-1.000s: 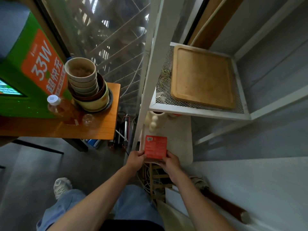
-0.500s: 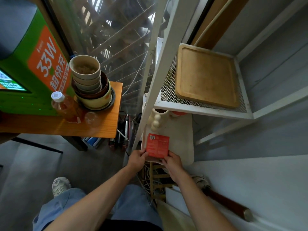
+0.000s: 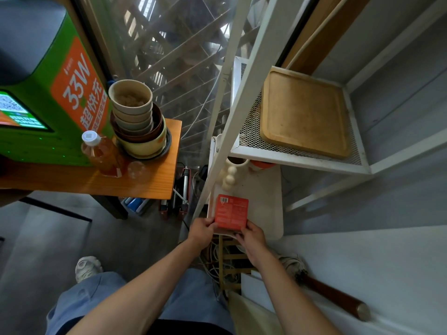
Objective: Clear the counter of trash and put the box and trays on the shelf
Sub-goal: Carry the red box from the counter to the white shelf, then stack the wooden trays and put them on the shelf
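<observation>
Both the left hand (image 3: 202, 230) and the right hand (image 3: 250, 236) pinch the near edge of the red box (image 3: 231, 212) over the white tray (image 3: 264, 206) on the lower shelf; it should be lowered flat before either grip opens.

Both hands (image 3: 202, 230) forward — closed grip

**Cramped corner by the window**

Grey floor (image 3: 48, 238), pale grey wall (image 3: 387, 250) on the right. An orange wooden table (image 3: 154, 182) sits left, just beside a big window (image 3: 174, 56) looking out on metal stairs, daylight coming through. A white rack (image 3: 242, 97) with mesh stands against the wall. Cables (image 3: 217, 257) are tangled down below.
</observation>
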